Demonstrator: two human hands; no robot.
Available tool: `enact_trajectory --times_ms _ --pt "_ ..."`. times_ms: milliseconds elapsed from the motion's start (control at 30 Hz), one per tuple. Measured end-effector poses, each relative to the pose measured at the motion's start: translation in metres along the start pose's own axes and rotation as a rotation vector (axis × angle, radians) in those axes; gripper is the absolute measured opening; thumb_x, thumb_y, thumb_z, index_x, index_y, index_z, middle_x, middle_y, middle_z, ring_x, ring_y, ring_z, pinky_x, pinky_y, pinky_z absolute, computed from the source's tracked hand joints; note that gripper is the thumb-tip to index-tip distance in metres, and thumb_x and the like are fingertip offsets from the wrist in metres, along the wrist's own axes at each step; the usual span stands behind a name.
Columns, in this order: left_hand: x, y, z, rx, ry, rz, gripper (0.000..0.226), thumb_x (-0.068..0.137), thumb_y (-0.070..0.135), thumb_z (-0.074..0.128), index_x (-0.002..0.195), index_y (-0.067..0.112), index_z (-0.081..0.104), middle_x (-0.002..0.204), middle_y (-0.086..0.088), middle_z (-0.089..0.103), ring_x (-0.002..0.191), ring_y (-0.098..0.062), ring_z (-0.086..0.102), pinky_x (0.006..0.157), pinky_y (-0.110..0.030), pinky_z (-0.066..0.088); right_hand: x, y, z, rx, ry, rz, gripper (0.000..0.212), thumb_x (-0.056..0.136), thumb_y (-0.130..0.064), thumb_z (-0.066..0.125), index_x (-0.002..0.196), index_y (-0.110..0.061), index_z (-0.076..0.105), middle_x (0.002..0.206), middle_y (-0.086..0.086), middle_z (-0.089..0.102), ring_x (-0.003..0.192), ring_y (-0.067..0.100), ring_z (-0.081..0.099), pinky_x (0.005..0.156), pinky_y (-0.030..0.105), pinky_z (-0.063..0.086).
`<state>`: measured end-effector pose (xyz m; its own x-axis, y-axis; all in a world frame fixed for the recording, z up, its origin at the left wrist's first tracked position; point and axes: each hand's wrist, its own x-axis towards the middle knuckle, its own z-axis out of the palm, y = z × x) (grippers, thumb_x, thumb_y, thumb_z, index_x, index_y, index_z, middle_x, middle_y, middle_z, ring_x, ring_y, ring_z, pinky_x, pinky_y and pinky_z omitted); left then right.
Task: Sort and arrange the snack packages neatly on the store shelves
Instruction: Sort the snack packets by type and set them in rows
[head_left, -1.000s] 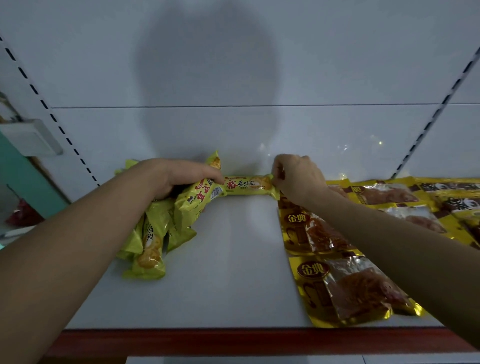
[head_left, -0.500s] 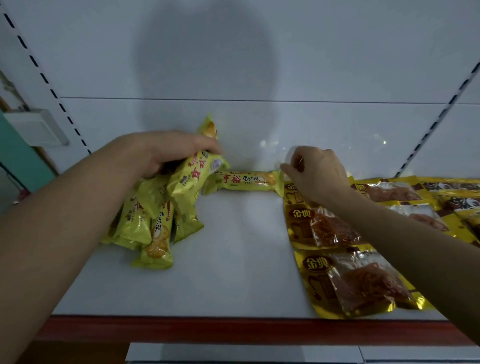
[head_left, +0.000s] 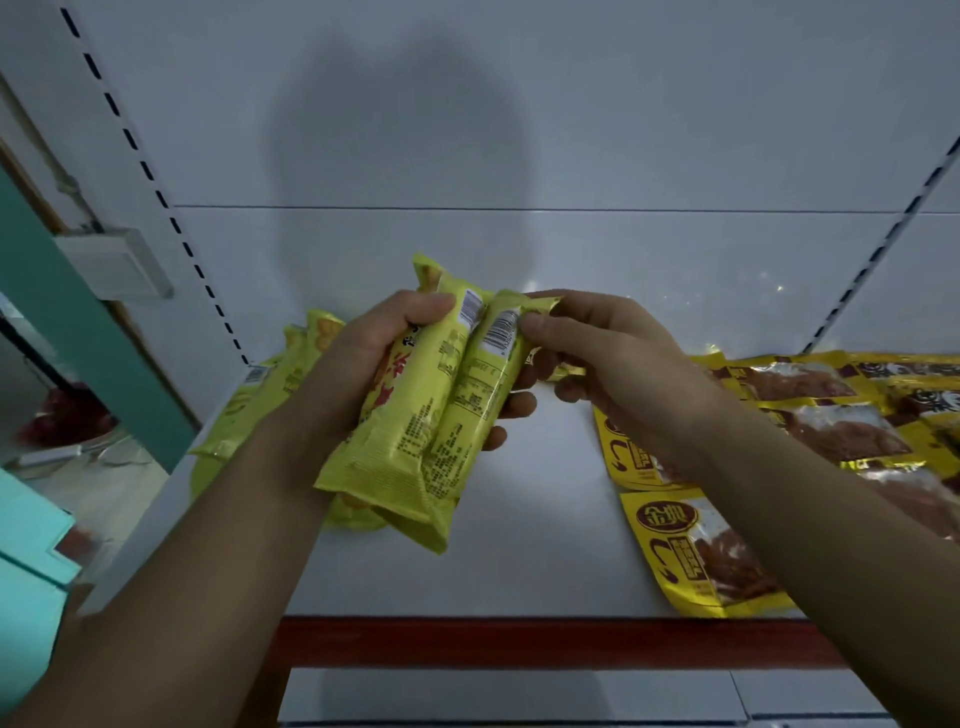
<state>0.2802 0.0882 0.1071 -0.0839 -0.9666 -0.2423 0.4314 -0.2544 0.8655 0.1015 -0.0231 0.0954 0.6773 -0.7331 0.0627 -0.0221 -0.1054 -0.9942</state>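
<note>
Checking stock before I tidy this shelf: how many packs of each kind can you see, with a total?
Held lime-yellow packs: at least 3
Lime-yellow packs on shelf: at least 2
Gold meat pouches: at least 5
Total: at least 10; overlaps hide some.

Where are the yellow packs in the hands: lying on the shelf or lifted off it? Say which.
Lifted. The left hand grips the yellow packs above the shelf; the right hand pinches one pack's top end.
</note>
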Motion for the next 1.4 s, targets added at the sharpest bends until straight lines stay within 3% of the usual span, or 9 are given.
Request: enact_trajectory --times_ms 167,433,533,667,867,1067,1200,1333,1400 --pt "-0.001 -0.008 0.000 -0.133 -0.036 -0.012 0.052 0.090 0.039 0.049 0.118 0.001 0.071 0.111 -0.022 0.069 0.089 -0.034 0.071 0.078 -0.045 0.058 -0.006 0.000 0.012 -0.048 0.032 0.052 0.018 0.089 -0.028 0.072 0.104 -0.018 0.072 0.084 0.000 0.071 0.083 0.015 0.065 0.077 0.040 0.043" --pt "-0.006 -0.023 0.007 -0.117 0.261 0.197 0.027 0.099 0.026 0.048 0.115 0.011 0.064 0.106 -0.014 0.077 0.093 -0.026 0.076 0.074 -0.037 0.059 -0.014 -0.009 0.010 0.252 0.201 -0.028 0.018 0.086 -0.007 0.069 0.102 -0.010 0.063 0.093 0.010 0.070 0.082 0.023 0.070 0.076 0.040 0.056" --pt "-0.008 -0.021 0.005 -0.056 0.359 0.285 0.015 0.094 0.021 0.056 0.104 0.012 0.064 0.095 -0.007 0.076 0.074 -0.018 0.071 0.066 -0.032 0.057 -0.019 -0.014 0.006 -0.147 0.225 -0.258 0.040 0.079 -0.011 0.083 0.113 -0.015 0.061 0.095 0.001 0.066 0.079 0.022 0.069 0.071 0.034 0.057" --pt "-0.010 -0.014 0.012 0.138 0.360 0.288 0.042 0.070 0.042 0.074 0.098 0.010 0.071 0.078 -0.003 0.071 0.059 -0.014 0.062 0.055 -0.027 0.053 -0.023 -0.017 0.005 -0.736 0.168 -0.461 0.059 0.075 -0.017 0.087 0.121 -0.028 0.053 0.098 -0.013 0.064 0.093 0.011 0.065 0.082 0.028 0.052" --pt "-0.007 -0.014 0.015 0.410 0.450 0.418 0.010 0.077 0.021 0.081 0.084 0.017 0.077 0.075 -0.002 0.076 0.064 -0.014 0.071 0.062 -0.033 0.053 -0.024 -0.014 0.005 -0.927 0.179 -0.577 0.062 0.071 -0.024 0.090 0.122 -0.026 0.056 0.103 -0.012 0.067 0.094 0.009 0.064 0.081 0.027 0.047" --pt "-0.008 -0.009 0.008 0.386 0.459 0.473 0.006 0.084 0.008 0.074 0.086 0.013 0.076 0.079 -0.001 0.077 0.072 -0.016 0.074 0.067 -0.030 0.054 -0.025 -0.012 -0.013 -0.830 0.111 -0.463 0.063 0.083 -0.045 0.078 0.138 -0.030 0.050 0.124 -0.015 0.063 0.106 0.004 0.064 0.084 0.022 0.054" --pt "-0.004 0.001 0.013 0.539 0.352 0.493 0.011 0.083 0.006 0.077 0.089 0.014 0.076 0.086 -0.004 0.078 0.086 -0.021 0.076 0.076 -0.032 0.057 -0.015 -0.019 -0.013 -0.685 -0.062 -0.342 0.056 0.093 -0.031 0.071 0.144 -0.026 0.049 0.119 -0.010 0.068 0.097 0.007 0.067 0.073 0.022 0.054" --pt "0.002 0.005 0.020 0.579 0.326 0.529 0.012 0.080 0.010 0.081 0.087 0.017 0.075 0.083 0.001 0.076 0.084 -0.019 0.074 0.079 -0.035 0.056 -0.004 -0.020 -0.016 -0.479 -0.145 -0.281 0.037 0.089 -0.014 0.075 0.124 -0.017 0.065 0.089 -0.007 0.065 0.080 0.018 0.058 0.072 0.027 0.050" --pt "0.002 0.004 0.017 0.553 0.359 0.551 0.015 0.076 0.018 0.084 0.086 0.016 0.073 0.081 -0.001 0.074 0.082 -0.021 0.074 0.081 -0.041 0.057 -0.006 -0.020 -0.020 -0.353 -0.138 -0.261 0.022 0.087 -0.013 0.073 0.108 -0.010 0.066 0.085 0.020 0.058 0.075 0.026 0.055 0.071 0.028 0.048"
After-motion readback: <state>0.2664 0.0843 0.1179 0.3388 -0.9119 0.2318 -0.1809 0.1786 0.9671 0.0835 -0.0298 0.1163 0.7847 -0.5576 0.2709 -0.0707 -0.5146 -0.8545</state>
